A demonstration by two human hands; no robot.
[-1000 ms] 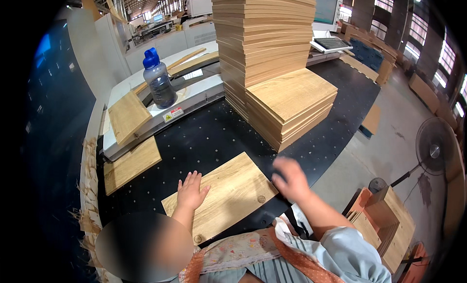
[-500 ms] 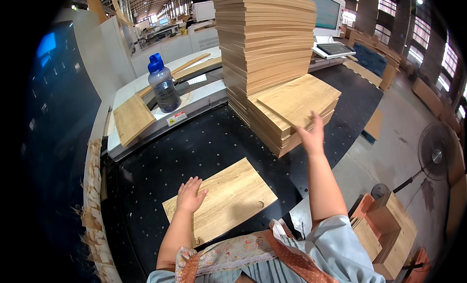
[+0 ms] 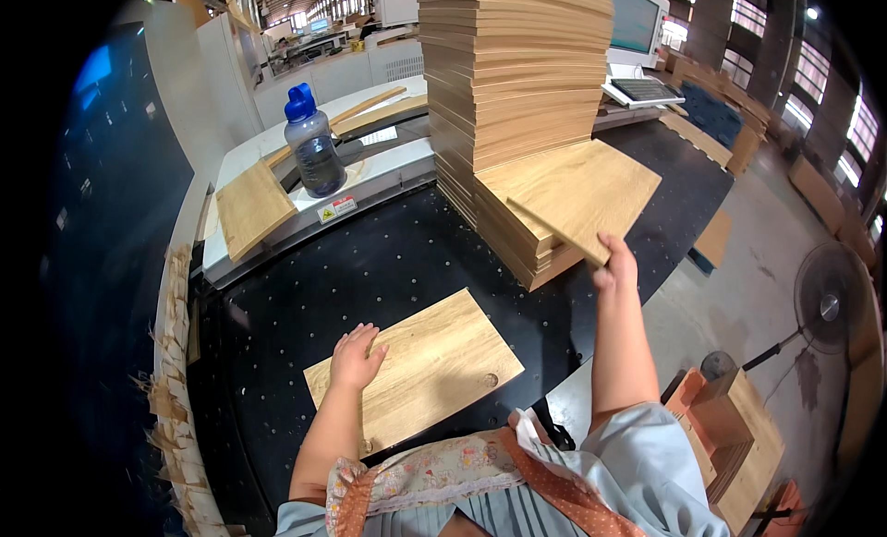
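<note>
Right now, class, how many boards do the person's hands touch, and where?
2. One board lies on the black table under the left hand; the second board, its near corner in the right hand, extends over the shorter stack. Both are visible.

From my remote post I lose, at the upper edge, the top of the tall stack of flat brown wooden boards (image 3: 517, 84), which also hides part of the white boxy computer monitor (image 3: 635, 22). I cannot see how much of the bare right hand (image 3: 617, 263) lies beneath the oak-coloured rectangular wooden board (image 3: 591, 193) it grips. The bare left hand (image 3: 355, 358) covers a patch of the light-brown wooden panel (image 3: 434, 362). Print on the small red, white and yellow label (image 3: 337, 210) is too tiny for me to read
</note>
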